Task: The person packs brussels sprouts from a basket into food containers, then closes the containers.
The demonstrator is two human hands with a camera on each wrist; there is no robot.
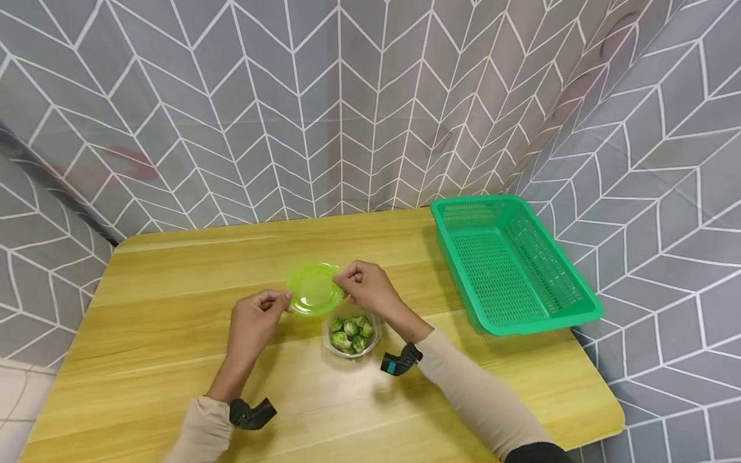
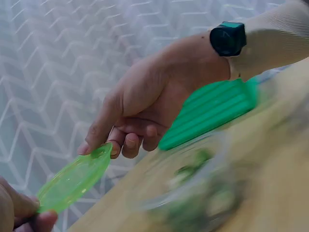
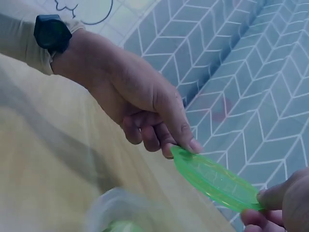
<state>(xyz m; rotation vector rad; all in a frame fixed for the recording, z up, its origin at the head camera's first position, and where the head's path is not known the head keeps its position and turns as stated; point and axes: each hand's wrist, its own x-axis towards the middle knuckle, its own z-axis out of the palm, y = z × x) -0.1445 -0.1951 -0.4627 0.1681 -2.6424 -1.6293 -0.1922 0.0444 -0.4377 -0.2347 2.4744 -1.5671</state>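
A translucent green lid is held up between both hands, above the table and just behind a clear bowl. My left hand pinches the lid's left edge between thumb and fingers. At the opposite edge, my right hand pinches the rim tab. The clear bowl stands uncovered on the table, with several halved-looking Brussels sprouts inside. In the left wrist view the lid appears tilted, and the bowl below is blurred. Only part of the bowl shows in the right wrist view.
A green plastic basket with slotted sides stands at the right of the wooden table. Behind and beside the table hang grey curtains with a white chevron pattern. A dark wrist device sits on each forearm.
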